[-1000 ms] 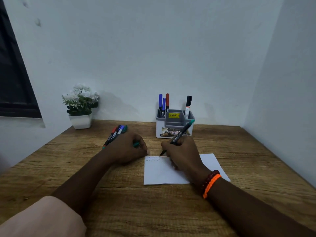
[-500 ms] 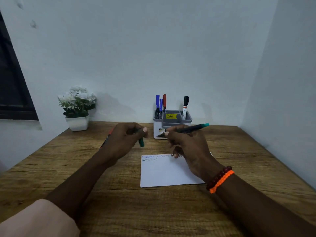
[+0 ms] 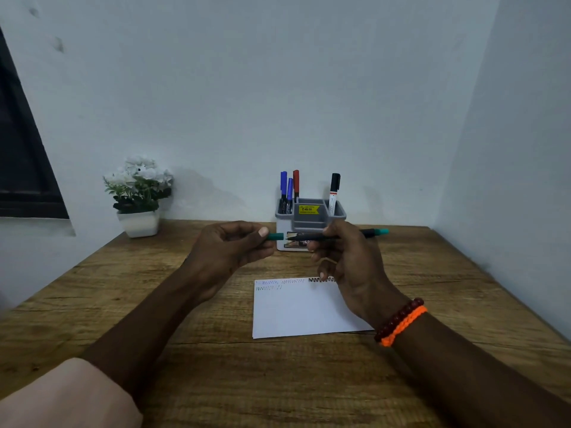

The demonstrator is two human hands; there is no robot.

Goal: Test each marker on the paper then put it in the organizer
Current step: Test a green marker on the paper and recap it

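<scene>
My right hand [image 3: 346, 257] holds a green marker [image 3: 367, 233] level above the table, its bare tip pointing left. My left hand [image 3: 228, 251] pinches the green cap [image 3: 275, 236], which sits just left of the tip with a small gap between them. Below them lies the white paper [image 3: 302, 313] with short scribbled lines along its top edge. Behind the hands stands the grey and white organizer [image 3: 309, 217]. It holds two blue markers, a red one and a black-capped one. The loose markers seen earlier at the left are hidden behind my left hand.
A small white pot of white flowers [image 3: 139, 196] stands at the back left of the wooden table [image 3: 278, 381]. Walls close the table at the back and on the right. A dark window frame [image 3: 21, 168] sits on the left.
My right hand has lifted the green marker off the paper and turned it level. My left hand has risen with the cap and brought it close to the tip.
</scene>
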